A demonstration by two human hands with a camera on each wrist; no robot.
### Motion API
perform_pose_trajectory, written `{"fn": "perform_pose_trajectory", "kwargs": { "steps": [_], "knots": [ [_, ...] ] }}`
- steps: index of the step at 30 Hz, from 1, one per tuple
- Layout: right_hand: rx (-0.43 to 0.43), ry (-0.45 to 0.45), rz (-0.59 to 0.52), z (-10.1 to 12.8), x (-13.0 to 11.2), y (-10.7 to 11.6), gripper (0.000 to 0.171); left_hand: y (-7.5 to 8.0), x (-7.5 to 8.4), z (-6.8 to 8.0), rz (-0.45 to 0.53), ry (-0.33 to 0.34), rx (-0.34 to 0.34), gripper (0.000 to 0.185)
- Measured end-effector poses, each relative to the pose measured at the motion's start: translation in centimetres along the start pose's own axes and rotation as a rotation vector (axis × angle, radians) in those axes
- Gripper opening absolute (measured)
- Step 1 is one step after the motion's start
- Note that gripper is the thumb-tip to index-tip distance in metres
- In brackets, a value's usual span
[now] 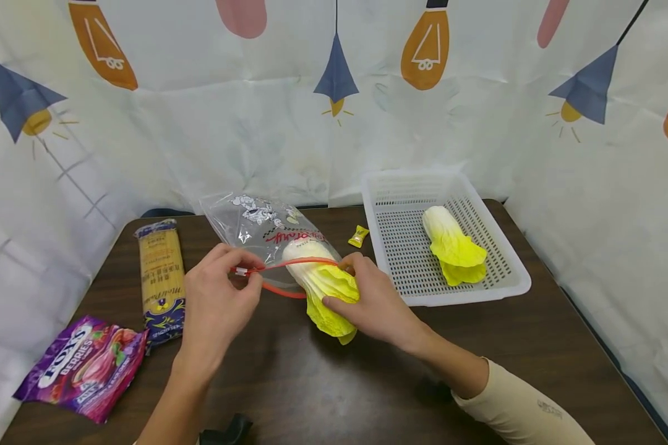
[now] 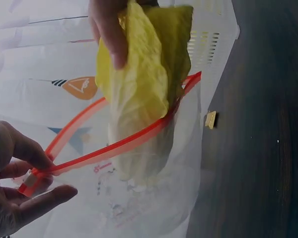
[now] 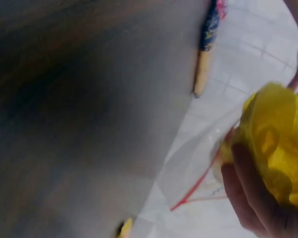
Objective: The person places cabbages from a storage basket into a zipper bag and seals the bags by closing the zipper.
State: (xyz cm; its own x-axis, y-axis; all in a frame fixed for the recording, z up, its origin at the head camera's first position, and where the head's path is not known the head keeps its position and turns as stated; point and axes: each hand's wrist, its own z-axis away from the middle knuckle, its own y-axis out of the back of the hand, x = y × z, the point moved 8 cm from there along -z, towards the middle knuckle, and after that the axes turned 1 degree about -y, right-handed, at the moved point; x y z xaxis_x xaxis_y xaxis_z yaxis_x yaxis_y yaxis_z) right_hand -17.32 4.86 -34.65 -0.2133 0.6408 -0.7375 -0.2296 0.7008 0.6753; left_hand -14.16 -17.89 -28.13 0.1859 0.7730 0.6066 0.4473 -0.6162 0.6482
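Observation:
My left hand (image 1: 222, 296) pinches the red-edged mouth of a clear zipper bag (image 1: 250, 228) near its white slider. A napa cabbage (image 1: 325, 293) with a white base and yellow leaves is partly inside that bag, base first. Its leafy end sticks out of the mouth, and my right hand (image 1: 375, 303) grips it there. In the left wrist view the red zipper strip (image 2: 114, 148) gapes around the cabbage. The right wrist view shows fingers (image 3: 248, 186) curled against the yellow leaves (image 3: 280, 139).
A white plastic basket (image 1: 445, 301) at the right holds another napa cabbage (image 1: 453, 244). Beside the basket lies a small yellow wrapped candy (image 1: 359, 236). At the left are a spaghetti pack (image 1: 161, 272) and a purple candy bag (image 1: 86, 368). A dark object (image 1: 228, 429) lies at the front edge.

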Motion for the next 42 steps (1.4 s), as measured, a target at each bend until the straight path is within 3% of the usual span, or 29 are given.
{"fn": "perform_pose_trajectory", "kwargs": {
  "steps": [4,7,12,16,20,26,31,34,42],
  "knots": [
    [0.117,0.022,0.045,-0.3,-0.2,-0.5,0.062,-0.3,-0.2,0.0,0.0,-0.005,-0.032,0.016],
    [0.216,0.078,0.148,-0.3,-0.8,-0.7,0.062,-0.8,-0.2,-0.1,-0.008,-0.02,-0.064,0.017],
    [0.388,0.254,0.357,0.1,-2.4,-0.7,0.056,-1.5,-0.2,-0.1,-0.003,-0.053,-0.11,0.019],
    [0.475,0.399,0.481,0.5,-3.7,-0.8,0.051,-1.9,-0.1,-0.1,-0.004,-0.068,-0.132,0.02],
    [0.48,0.504,0.524,0.4,-4.3,-1.1,0.054,-2.0,-0.1,-0.1,-0.004,-0.08,-0.151,0.02],
    [0.479,0.559,0.588,-0.1,-4.4,-1.5,0.049,-2.5,-0.3,-0.1,0.013,-0.077,-0.21,0.02],
    [0.517,0.598,0.623,-0.5,-4.2,-1.5,0.042,-2.9,0.1,-0.1,-0.004,-0.172,-0.243,0.022],
    [0.506,0.572,0.638,-1.0,-3.7,-1.6,0.039,-3.0,0.5,-0.1,-0.012,-0.233,-0.245,0.023],
    [0.379,0.4,0.643,-1.9,-2.2,-2.0,0.045,-2.6,0.6,-0.3,-0.014,-0.263,-0.181,0.024]
  ]
}}
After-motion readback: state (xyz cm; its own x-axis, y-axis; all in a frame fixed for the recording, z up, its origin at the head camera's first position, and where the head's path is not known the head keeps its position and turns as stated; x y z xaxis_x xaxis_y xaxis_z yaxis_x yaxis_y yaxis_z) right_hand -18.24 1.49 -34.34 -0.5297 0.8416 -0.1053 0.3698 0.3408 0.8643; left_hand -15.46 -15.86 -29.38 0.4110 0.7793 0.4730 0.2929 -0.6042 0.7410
